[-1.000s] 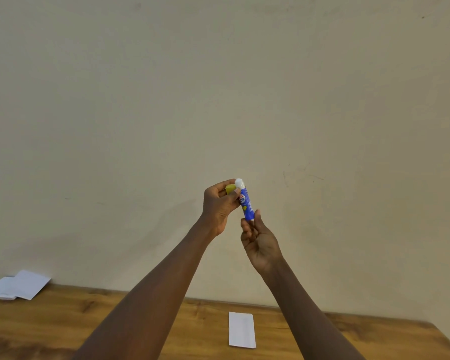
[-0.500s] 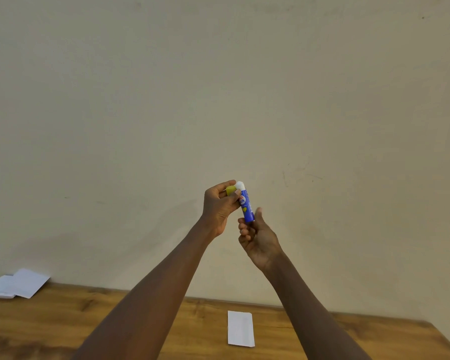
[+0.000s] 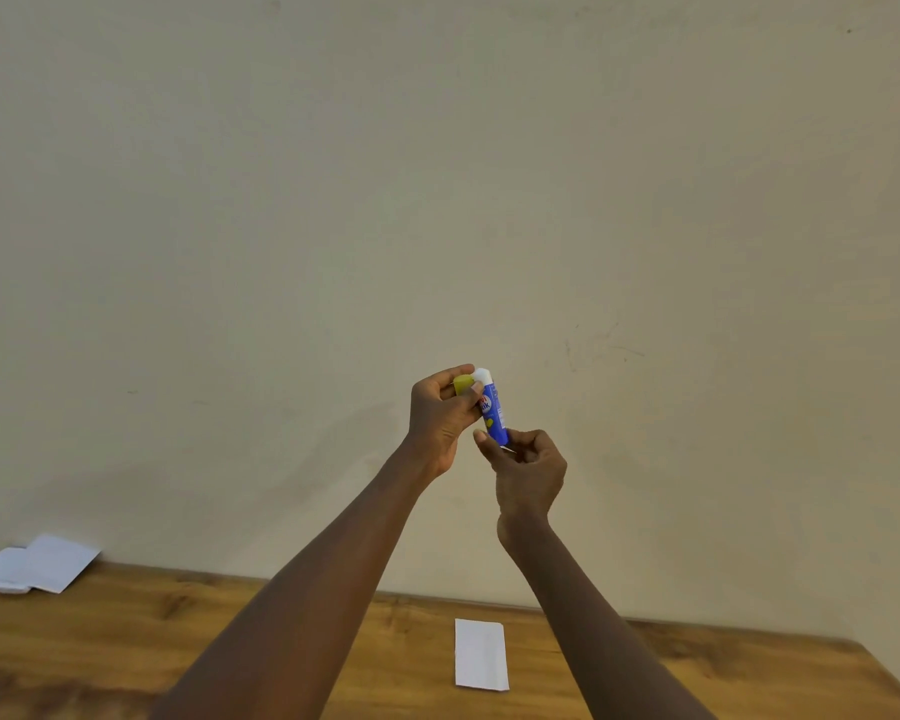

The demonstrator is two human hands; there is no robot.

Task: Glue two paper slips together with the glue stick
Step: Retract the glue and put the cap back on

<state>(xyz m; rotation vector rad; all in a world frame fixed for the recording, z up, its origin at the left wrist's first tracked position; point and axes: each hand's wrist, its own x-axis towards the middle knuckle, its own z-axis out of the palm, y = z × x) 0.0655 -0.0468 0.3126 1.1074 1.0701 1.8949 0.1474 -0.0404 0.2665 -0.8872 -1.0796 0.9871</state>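
Both my hands are raised in front of the wall with a blue glue stick point(image 3: 493, 412) held upright between them. My left hand point(image 3: 440, 415) grips its upper body and also keeps the yellow cap point(image 3: 461, 384) tucked in its fingers. The white glue tip is bare at the top. My right hand point(image 3: 528, 467) pinches the stick's bottom end. Below, a white paper slip point(image 3: 480, 654) lies flat on the wooden table point(image 3: 126, 641), between my forearms.
More white paper pieces point(image 3: 35, 563) lie at the table's far left edge against the wall. A plain beige wall point(image 3: 437, 200) fills most of the view. The table's right corner shows at the lower right.
My right hand has turned at the stick's base, its fingers curling round the bottom end. The left hand and the stick stay almost in place.
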